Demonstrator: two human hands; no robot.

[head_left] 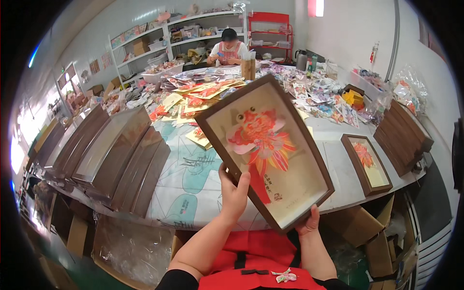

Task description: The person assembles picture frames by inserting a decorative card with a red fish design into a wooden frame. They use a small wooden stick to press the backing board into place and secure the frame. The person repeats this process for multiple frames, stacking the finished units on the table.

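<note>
Between my two hands is a dark brown shadow-box picture frame point(290, 195), tilted, with its face toward me. Behind its glass shows a red and orange paper goldfish point(256, 133) with layered fins. My left hand point(234, 191) grips the left side of the frame, thumb on the front edge. At the lower right corner my right hand point(308, 223) supports it, thumb on the rim and fingers hidden underneath. A second framed goldfish picture point(367, 164) lies on the table to the right.
Stacks of brown frames stand at left point(113, 154) and right point(403, 137). Yellow cards with red cut-outs point(193, 104) pile up mid-table. A person point(229, 48) works at the far side. Open cardboard boxes point(360, 222) sit below the table edge, and shelves point(205, 36) line the back wall.
</note>
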